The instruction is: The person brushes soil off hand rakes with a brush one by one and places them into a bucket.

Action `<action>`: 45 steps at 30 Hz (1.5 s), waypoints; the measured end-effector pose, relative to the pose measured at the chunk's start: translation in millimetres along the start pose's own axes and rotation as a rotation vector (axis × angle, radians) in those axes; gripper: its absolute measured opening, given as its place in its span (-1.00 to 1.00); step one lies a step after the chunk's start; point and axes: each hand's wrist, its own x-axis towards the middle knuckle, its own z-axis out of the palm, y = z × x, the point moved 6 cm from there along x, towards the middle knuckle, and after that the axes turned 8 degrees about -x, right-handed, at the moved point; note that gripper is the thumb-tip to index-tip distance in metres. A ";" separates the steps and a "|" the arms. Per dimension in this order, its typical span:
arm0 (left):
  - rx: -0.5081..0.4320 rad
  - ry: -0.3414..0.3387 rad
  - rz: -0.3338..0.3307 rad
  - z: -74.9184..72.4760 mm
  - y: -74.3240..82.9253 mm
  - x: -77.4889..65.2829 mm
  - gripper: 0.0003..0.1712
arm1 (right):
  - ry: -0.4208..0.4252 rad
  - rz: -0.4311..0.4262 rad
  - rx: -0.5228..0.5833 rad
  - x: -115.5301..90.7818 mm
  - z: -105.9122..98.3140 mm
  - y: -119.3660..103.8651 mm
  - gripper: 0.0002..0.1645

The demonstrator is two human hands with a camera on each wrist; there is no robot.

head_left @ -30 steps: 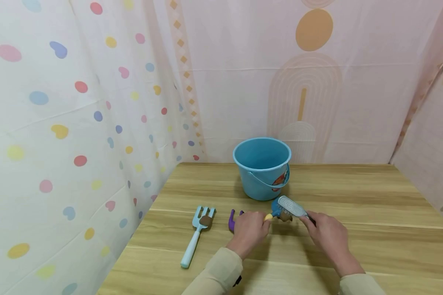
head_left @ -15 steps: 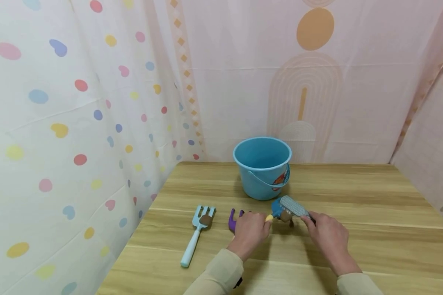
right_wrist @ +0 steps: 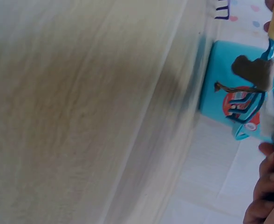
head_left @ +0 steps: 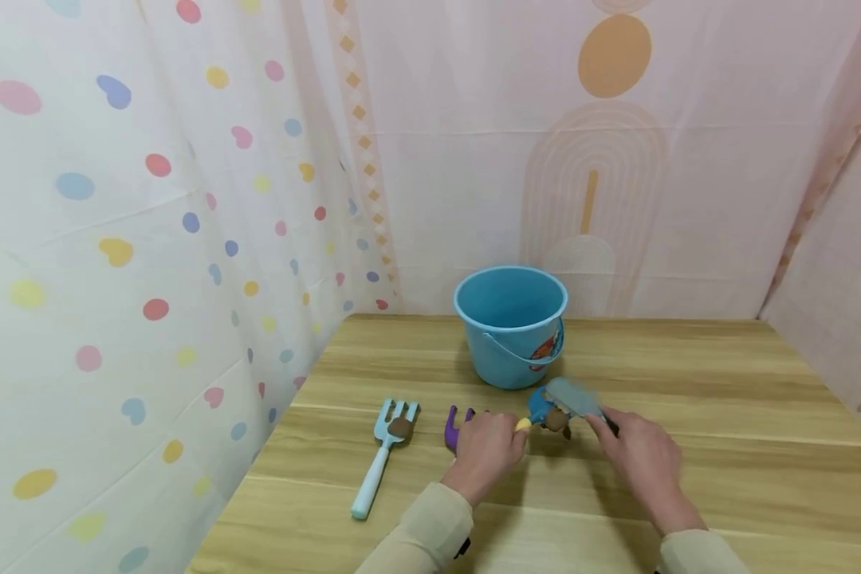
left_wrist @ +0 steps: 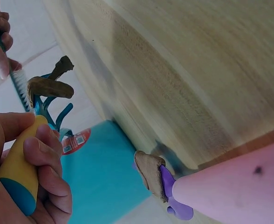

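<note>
Across the wooden bench (head_left: pixel 717 446), a scrubbing step seems in hand, judged unfinished, and the next move likely calls for short strokes against a tool held firm. Upright behind the work stands a blue bucket (head_left: pixel 491 363). Nearer, to its left, lies a pale blue fork (head_left: pixel 373 477). The left hand (head_left: pixel 484 450) wraps thumb and fingers round the yellow handle of a blue rake (head_left: pixel 538 402), its head raised off the surface before the bucket; the right hand (head_left: pixel 646 454) grasps the dark handle of a grey brush (head_left: pixel 574 397), bristles toward that head. Smallest, a brown clump (head_left: pixel 556 420) clings there; whether the bristles touch it, I cannot tell.
</note>
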 end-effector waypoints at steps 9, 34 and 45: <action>-0.022 0.013 -0.002 -2.3 -1.3 1.2 -0.60 | 0.068 -0.142 -0.038 -2.7 1.3 -19.0 -0.63; 0.038 0.062 0.023 -3.4 2.7 -0.2 -0.59 | 0.029 -0.023 -0.076 0.0 6.1 -12.8 -0.64; 0.001 0.084 0.007 -2.1 3.5 -1.4 -0.58 | 0.051 0.001 -0.080 -3.3 7.4 -12.2 -0.60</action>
